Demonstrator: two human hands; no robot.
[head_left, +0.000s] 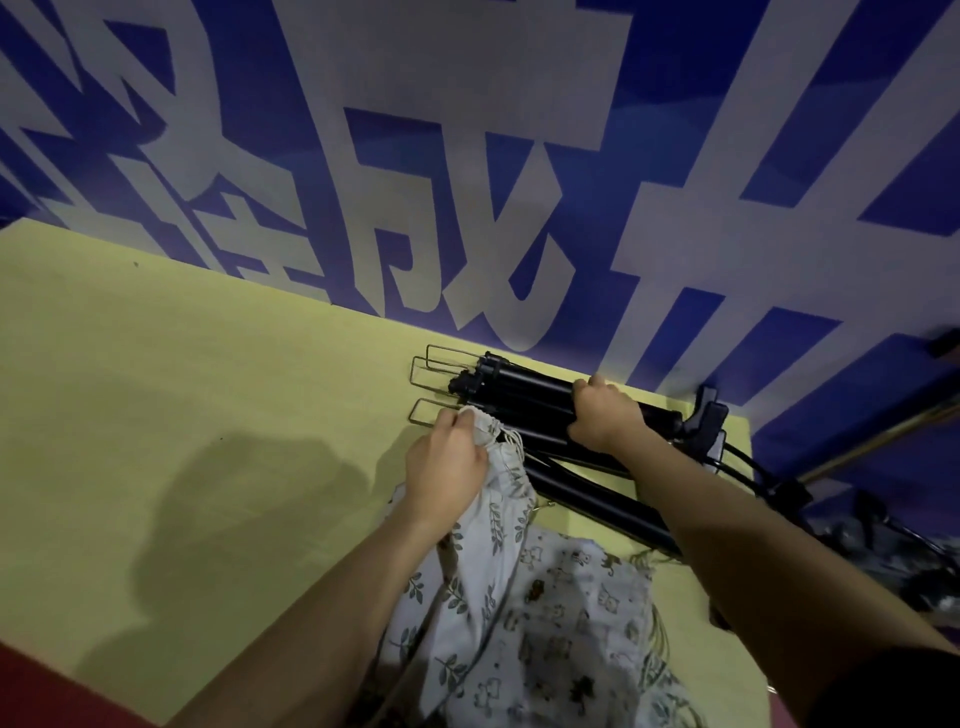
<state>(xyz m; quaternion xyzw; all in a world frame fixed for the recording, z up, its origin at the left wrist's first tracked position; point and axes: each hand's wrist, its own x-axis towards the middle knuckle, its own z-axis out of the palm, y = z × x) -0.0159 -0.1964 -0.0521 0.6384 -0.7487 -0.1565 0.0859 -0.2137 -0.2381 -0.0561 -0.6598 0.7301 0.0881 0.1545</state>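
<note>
A bundle of black trouser hangers (524, 389) with wire loop ends lies on the yellow-green table (208, 389) close to the wall. My right hand (605, 415) grips the black bars of the bundle from above. My left hand (447, 467) pinches the drawstring waistband of white leaf-print trousers (498, 525) beside the lowest wire loop. The trousers trail back toward me over a second white garment with small animal prints (571, 623).
A blue wall banner with large white characters (467, 182) rises right behind the table. Black clamps and cables (711, 421) lie past the table's right end, with dark clutter (883, 551) below them. A red edge (47, 691) shows at the bottom left.
</note>
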